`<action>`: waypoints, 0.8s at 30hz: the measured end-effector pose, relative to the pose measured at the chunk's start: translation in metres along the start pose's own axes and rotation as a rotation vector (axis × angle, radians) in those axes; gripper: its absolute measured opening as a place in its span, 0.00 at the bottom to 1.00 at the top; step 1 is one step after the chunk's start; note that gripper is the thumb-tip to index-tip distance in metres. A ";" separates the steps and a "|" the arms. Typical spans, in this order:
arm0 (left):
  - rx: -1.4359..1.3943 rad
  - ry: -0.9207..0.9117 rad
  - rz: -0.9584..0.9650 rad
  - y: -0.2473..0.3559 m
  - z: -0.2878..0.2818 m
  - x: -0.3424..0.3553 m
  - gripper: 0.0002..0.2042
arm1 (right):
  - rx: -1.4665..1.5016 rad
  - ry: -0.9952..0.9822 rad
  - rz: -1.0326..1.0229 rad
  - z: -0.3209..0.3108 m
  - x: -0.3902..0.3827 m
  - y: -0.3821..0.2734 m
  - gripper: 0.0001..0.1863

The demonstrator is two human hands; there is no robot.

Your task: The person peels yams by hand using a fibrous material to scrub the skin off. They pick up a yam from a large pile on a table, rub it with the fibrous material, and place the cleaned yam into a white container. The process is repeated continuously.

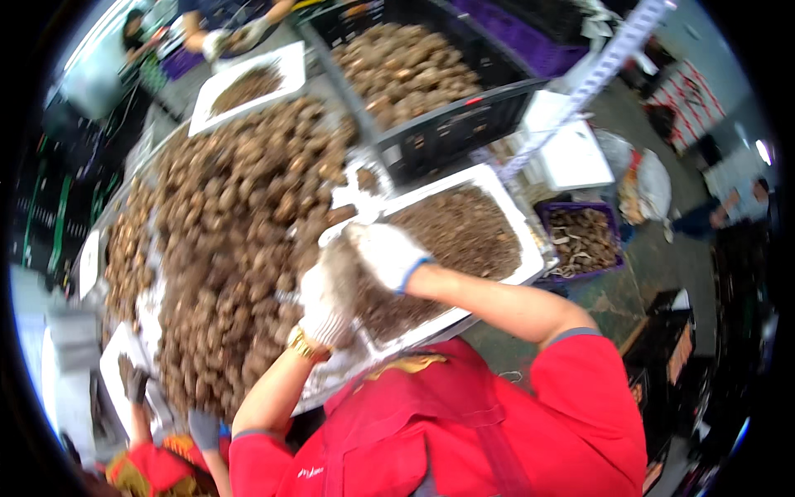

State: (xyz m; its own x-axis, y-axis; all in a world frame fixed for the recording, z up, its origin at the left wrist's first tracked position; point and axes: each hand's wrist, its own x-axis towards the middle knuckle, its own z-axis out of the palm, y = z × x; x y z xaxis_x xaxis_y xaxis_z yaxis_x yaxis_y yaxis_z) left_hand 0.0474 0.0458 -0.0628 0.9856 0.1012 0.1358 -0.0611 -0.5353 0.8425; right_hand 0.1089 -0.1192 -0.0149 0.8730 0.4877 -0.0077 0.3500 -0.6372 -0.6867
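Gloved hands meet above the scrap tray

The step in hand looks like piecework on the brown tubers (236, 211), heaped across the middle of the counter (318, 81). The left hand (328, 305) and right hand (387, 253) come together between that heap and the white tray (530, 248) by the counter's right edge, dark crumbs (460, 232) spread inside it. Blur hides each grip; I cannot tell whether either is clamped on a tuber. The next move probably calls for steady fingers near the tray.
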 end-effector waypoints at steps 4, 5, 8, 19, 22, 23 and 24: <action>-0.787 -0.567 -0.324 0.026 0.007 -0.013 0.20 | -0.438 0.360 -0.556 -0.020 -0.028 -0.003 0.19; -1.295 -0.723 -1.009 0.044 -0.010 -0.015 0.21 | -0.428 0.322 -0.661 -0.027 -0.026 -0.004 0.22; -1.101 -0.669 -0.727 0.028 -0.008 -0.018 0.19 | -0.302 0.300 -0.826 -0.025 -0.021 -0.002 0.28; 0.039 -0.147 -0.078 0.027 0.012 0.015 0.14 | 1.346 -0.018 0.438 0.005 -0.020 0.005 0.20; -0.844 -0.051 -0.495 0.044 0.001 0.004 0.19 | 1.031 0.067 0.305 -0.017 -0.028 0.005 0.29; -1.143 -0.061 -0.815 0.063 -0.004 0.004 0.19 | 0.967 0.113 0.222 -0.019 -0.032 0.008 0.28; -1.109 -0.082 -0.842 0.060 -0.004 0.002 0.20 | 0.908 0.144 0.136 -0.016 -0.033 0.010 0.27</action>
State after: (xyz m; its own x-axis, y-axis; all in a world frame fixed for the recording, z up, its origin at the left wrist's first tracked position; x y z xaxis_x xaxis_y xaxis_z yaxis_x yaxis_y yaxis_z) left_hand 0.0451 0.0174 -0.0099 0.7919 -0.0127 -0.6105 0.4940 0.6012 0.6282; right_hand 0.0891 -0.1516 -0.0097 0.9420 0.3257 -0.0813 -0.1056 0.0577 -0.9927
